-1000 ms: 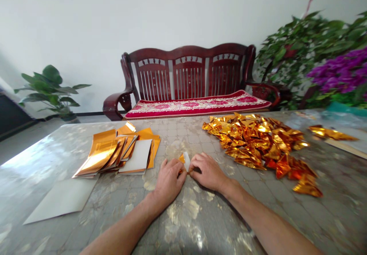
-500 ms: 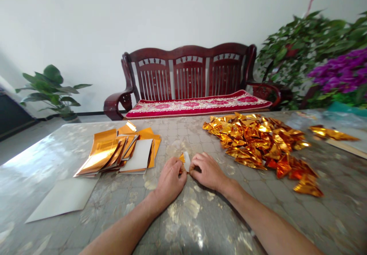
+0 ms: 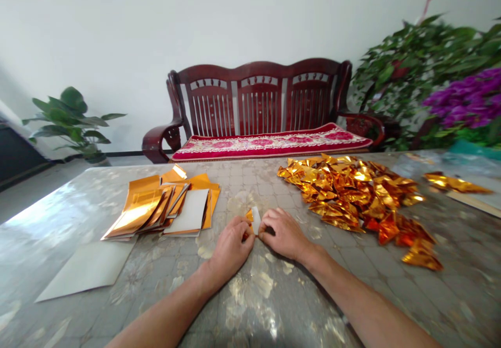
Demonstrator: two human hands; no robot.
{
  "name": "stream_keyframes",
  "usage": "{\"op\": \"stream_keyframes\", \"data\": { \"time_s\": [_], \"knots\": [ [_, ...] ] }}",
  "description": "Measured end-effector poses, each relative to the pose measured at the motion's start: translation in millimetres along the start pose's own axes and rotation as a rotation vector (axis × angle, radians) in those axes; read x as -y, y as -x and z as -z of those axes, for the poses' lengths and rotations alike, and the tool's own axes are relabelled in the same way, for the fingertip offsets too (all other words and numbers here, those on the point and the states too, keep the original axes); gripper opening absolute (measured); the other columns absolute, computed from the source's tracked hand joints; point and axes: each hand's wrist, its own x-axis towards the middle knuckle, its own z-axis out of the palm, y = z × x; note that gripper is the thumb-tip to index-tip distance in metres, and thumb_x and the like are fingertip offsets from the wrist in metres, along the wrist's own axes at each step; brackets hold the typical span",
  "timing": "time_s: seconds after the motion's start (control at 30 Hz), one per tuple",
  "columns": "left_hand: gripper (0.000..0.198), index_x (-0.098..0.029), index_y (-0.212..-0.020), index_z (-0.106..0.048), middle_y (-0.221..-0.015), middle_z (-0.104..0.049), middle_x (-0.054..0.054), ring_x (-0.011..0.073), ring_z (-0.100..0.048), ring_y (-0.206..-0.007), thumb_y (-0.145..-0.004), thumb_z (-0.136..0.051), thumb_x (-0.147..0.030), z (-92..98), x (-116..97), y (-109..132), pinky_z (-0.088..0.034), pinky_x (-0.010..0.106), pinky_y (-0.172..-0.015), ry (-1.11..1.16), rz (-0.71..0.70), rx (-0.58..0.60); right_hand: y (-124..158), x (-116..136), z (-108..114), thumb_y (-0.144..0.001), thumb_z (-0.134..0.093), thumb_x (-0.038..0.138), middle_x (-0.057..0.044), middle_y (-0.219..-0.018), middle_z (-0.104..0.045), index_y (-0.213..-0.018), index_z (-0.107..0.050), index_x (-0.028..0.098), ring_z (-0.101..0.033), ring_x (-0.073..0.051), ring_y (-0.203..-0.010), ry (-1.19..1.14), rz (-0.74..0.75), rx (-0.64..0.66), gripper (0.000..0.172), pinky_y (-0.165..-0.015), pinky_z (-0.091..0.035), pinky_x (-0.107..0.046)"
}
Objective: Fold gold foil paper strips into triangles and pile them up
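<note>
Between my two hands, at the middle of the table (image 3: 250, 296), is a small piece of gold foil paper (image 3: 256, 219) with its pale back partly showing. My left hand (image 3: 231, 244) pinches its left side, fingers curled. My right hand (image 3: 285, 235) pinches the lower right edge with thumb and forefinger. The fingers cover much of the piece. A loose stack of gold paper sheets (image 3: 144, 204) lies to the left, some pale side up. To the right is a heap of folded gold foil pieces (image 3: 344, 186).
A single pale sheet (image 3: 86, 271) lies at the left front. Clear plastic (image 3: 420, 163) and another folded piece (image 3: 456, 183) are at the far right. Beyond the table stand a wooden bench (image 3: 258, 100), a potted plant (image 3: 76, 123) and purple flowers (image 3: 465, 97).
</note>
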Motion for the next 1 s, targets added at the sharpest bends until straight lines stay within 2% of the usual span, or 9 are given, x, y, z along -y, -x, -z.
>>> {"op": "stream_keyframes", "data": {
  "time_s": [0.37,0.53,0.77,1.0],
  "knots": [
    [0.019,-0.02,-0.064,-0.048,-0.088,-0.061,0.004,0.0177,-0.059,-0.087,-0.077,-0.052,-0.006,2.0,-1.2,3.1,-0.046,0.027,-0.076,-0.017,-0.071,0.008,-1.9,3.1,-1.1,-0.078,-0.068,0.018,-0.001,-0.087,-0.063,-0.076,-0.068,0.023,-0.052,-0.018,-0.09,0.005,-0.039,-0.012,0.005,-0.078,-0.036,-0.029],
    [0.019,-0.02,-0.064,-0.049,-0.09,-0.062,0.005,0.0182,-0.059,-0.091,-0.077,-0.052,-0.006,3.2,-1.5,3.1,-0.046,0.028,-0.08,0.005,-0.095,0.0,-1.8,3.0,-0.7,-0.079,-0.066,0.018,-0.001,-0.088,-0.063,-0.077,-0.068,0.023,-0.051,-0.018,-0.091,0.0,-0.041,-0.014,0.005,-0.078,-0.036,-0.029],
    [0.019,-0.02,-0.065,-0.049,-0.08,-0.057,0.002,0.0172,-0.057,-0.084,-0.076,-0.051,-0.005,4.3,0.2,3.4,-0.044,0.027,-0.076,-0.021,-0.103,0.017,1.1,5.4,-0.5,-0.073,-0.071,0.016,0.0,-0.09,-0.063,-0.085,-0.067,0.024,-0.051,-0.019,-0.092,-0.009,0.045,-0.021,0.015,-0.08,-0.035,-0.03],
    [0.016,-0.019,-0.075,-0.055,-0.081,-0.057,0.001,0.0157,-0.055,-0.08,-0.074,-0.049,-0.005,9.7,3.6,1.3,-0.041,0.025,-0.072,0.019,-0.101,0.082,0.1,8.1,-2.7,-0.079,-0.066,0.016,0.0,-0.086,-0.062,-0.079,-0.067,0.023,-0.051,-0.018,-0.089,0.015,0.062,-0.021,0.007,-0.077,-0.034,-0.029]
  ]
}}
